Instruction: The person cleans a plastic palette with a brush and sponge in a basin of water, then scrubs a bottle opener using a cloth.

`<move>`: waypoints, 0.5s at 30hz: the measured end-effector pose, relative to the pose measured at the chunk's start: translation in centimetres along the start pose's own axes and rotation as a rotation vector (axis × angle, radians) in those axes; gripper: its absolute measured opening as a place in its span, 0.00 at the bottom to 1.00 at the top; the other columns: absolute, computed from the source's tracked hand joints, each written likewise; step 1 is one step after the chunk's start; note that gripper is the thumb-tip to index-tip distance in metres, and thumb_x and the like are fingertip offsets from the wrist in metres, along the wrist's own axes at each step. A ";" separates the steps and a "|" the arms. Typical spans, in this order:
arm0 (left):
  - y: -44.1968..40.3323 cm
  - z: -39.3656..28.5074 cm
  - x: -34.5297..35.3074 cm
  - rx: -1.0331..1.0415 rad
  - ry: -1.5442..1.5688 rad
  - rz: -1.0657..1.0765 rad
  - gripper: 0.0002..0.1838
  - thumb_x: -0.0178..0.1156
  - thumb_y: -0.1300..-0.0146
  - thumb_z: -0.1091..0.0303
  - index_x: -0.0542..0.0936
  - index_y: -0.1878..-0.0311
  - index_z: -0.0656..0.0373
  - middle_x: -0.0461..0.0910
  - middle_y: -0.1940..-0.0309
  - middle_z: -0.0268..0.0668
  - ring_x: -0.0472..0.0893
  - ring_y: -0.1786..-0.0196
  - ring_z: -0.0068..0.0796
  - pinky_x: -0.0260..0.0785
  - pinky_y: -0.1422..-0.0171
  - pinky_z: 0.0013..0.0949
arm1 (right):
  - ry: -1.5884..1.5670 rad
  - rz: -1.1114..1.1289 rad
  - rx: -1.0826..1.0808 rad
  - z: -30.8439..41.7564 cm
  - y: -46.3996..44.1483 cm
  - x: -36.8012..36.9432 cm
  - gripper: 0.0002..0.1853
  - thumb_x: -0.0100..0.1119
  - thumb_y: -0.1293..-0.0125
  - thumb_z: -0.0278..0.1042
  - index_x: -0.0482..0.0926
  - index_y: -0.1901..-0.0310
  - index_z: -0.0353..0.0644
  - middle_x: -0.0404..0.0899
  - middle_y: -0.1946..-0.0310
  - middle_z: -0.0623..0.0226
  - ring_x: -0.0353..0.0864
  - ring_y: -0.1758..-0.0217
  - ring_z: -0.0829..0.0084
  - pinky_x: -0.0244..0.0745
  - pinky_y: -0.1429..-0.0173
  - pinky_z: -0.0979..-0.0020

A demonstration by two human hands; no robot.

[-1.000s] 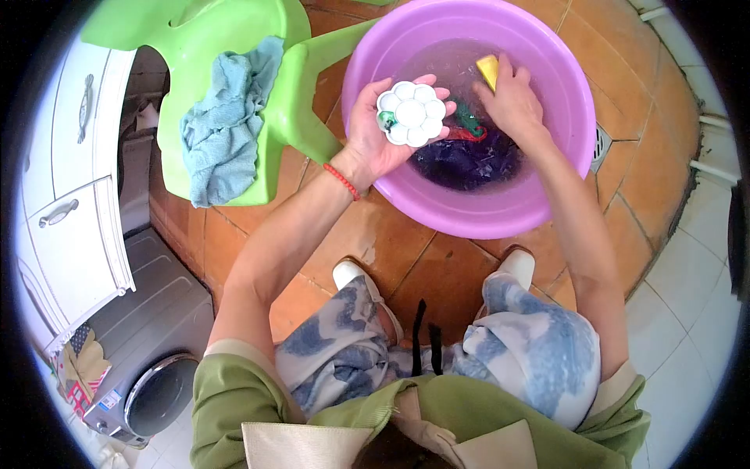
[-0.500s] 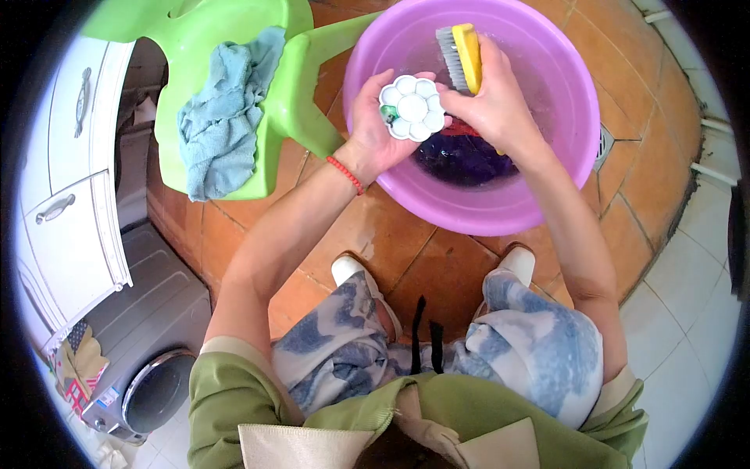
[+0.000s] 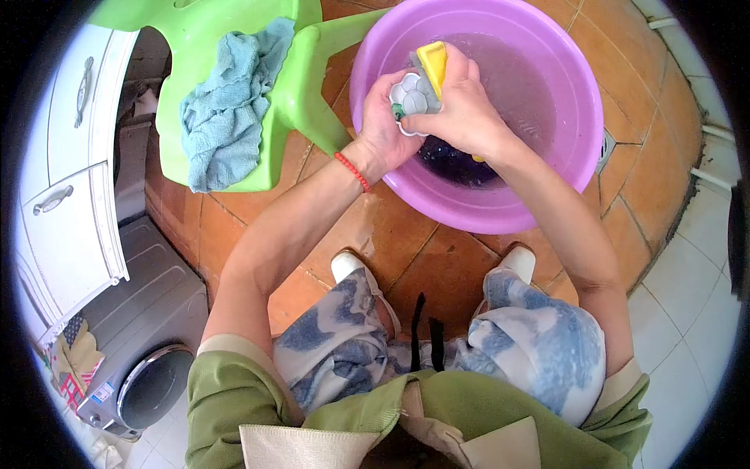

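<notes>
My left hand (image 3: pixel 381 121) grips a white flower-shaped paint palette (image 3: pixel 412 98) with round wells and a green smear of paint at its left side. In my right hand (image 3: pixel 469 117) is a yellow scrub brush (image 3: pixel 433 64), its grey bristles turned toward the palette and close against it. The right thumb crosses the palette's lower edge. Both hands are over a purple basin (image 3: pixel 574 144) of cloudy water. Dark, wet-looking things (image 3: pixel 457 166) lie low in the basin, partly hidden by my right wrist, with a bit of yellow showing there.
To the left, a bluish-green towel (image 3: pixel 226 109) lies on a green plastic chair (image 3: pixel 301 86). White cabinets (image 3: pixel 70 227) and a grey front-loading washing machine (image 3: pixel 156 289) line the far left. A floor drain (image 3: pixel 605 148) is right of the basin.
The brush has moved left and down from beside the palette onto its right part. The palette is tilted now and has shifted slightly right. My right thumb has come over it.
</notes>
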State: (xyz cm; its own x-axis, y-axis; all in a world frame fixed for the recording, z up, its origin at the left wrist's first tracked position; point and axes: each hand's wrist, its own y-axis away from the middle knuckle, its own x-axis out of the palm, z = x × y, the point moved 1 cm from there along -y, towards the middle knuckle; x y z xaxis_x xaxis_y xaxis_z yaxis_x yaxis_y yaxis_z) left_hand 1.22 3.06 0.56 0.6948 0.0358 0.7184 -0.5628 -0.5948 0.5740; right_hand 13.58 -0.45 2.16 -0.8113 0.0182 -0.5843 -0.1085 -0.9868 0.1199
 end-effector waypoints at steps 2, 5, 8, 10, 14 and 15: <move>0.3 0.1 0.4 0.026 -0.019 -0.006 0.18 0.45 0.35 0.53 0.77 0.53 0.55 0.80 0.56 0.35 0.79 0.51 0.32 0.69 0.42 0.37 | -0.066 0.007 0.029 0.0 0.1 0.2 0.56 0.74 0.63 0.38 0.47 0.34 0.35 0.59 0.43 0.41 0.62 0.37 0.44 0.64 0.34 0.56; 0.1 0.0 0.0 0.069 -0.045 0.026 0.19 0.45 0.35 0.53 0.77 0.53 0.55 0.80 0.55 0.36 0.78 0.50 0.32 0.68 0.40 0.37 | -0.168 0.028 0.081 0.5 0.1 0.4 0.58 0.75 0.62 0.36 0.44 0.33 0.34 0.56 0.41 0.40 0.55 0.32 0.45 0.59 0.31 0.57; 0.1 -0.2 0.0 0.049 0.006 0.030 0.19 0.46 0.36 0.53 0.77 0.53 0.56 0.80 0.55 0.36 0.78 0.49 0.33 0.66 0.39 0.37 | -0.185 -0.014 0.070 0.7 0.0 0.5 0.57 0.74 0.63 0.34 0.45 0.33 0.34 0.55 0.41 0.40 0.55 0.32 0.46 0.59 0.31 0.58; 0.2 -0.2 0.3 0.056 0.000 0.026 0.19 0.46 0.36 0.53 0.77 0.53 0.56 0.80 0.55 0.37 0.78 0.49 0.34 0.67 0.39 0.38 | -0.198 -0.035 0.069 0.9 0.1 0.6 0.56 0.73 0.63 0.33 0.46 0.34 0.34 0.56 0.41 0.41 0.55 0.33 0.46 0.59 0.31 0.58; 0.0 -0.3 0.1 0.040 0.055 0.036 0.19 0.46 0.36 0.53 0.77 0.53 0.56 0.80 0.55 0.38 0.78 0.49 0.36 0.68 0.39 0.39 | -0.163 -0.017 0.058 0.9 0.0 0.6 0.55 0.73 0.63 0.31 0.46 0.35 0.35 0.56 0.42 0.42 0.56 0.33 0.46 0.60 0.31 0.58; 0.1 -0.3 0.1 0.032 0.058 0.040 0.19 0.46 0.36 0.53 0.77 0.54 0.56 0.80 0.55 0.38 0.78 0.49 0.36 0.68 0.39 0.40 | -0.147 -0.018 0.055 1.0 -0.1 0.6 0.55 0.73 0.63 0.32 0.46 0.35 0.35 0.56 0.42 0.42 0.56 0.33 0.45 0.60 0.31 0.59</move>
State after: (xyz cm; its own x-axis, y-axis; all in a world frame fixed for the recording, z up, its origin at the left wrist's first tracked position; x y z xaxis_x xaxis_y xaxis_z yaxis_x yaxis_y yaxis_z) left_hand 1.08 3.28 0.76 0.6441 0.0573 0.7628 -0.5745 -0.6222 0.5318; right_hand 12.52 -0.22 2.62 -0.8838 0.0626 -0.4636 -0.1515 -0.9759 0.1569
